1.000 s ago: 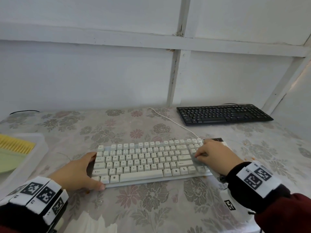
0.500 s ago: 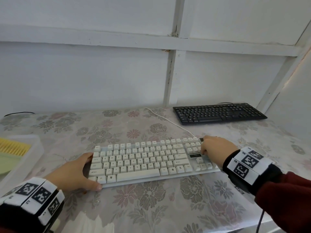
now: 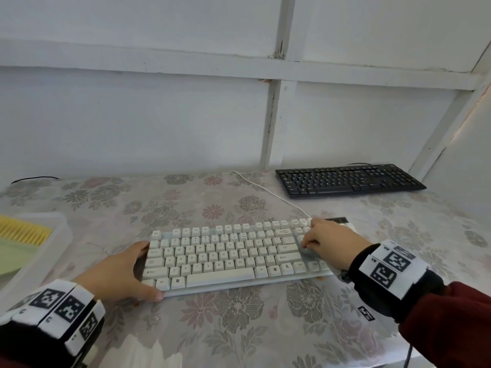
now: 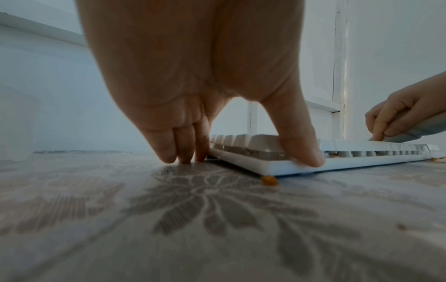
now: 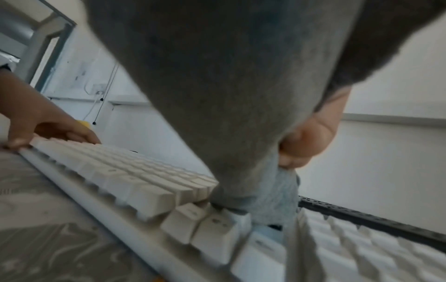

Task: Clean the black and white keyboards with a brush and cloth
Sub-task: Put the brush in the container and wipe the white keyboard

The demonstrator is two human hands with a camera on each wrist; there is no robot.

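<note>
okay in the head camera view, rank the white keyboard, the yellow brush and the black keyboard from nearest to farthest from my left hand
1. white keyboard: the left hand touches its left end, thumb on the front edge.
2. yellow brush: in the tray at the table's left edge, apart from the hand.
3. black keyboard: far right, at the back by the wall.

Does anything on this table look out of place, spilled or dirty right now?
Yes. A small orange crumb lies on the floral tablecloth just under the near left corner of the white keyboard, by the left hand's thumb. More orange specks sit along its front edge farther right. They look like spilled food bits.
</note>
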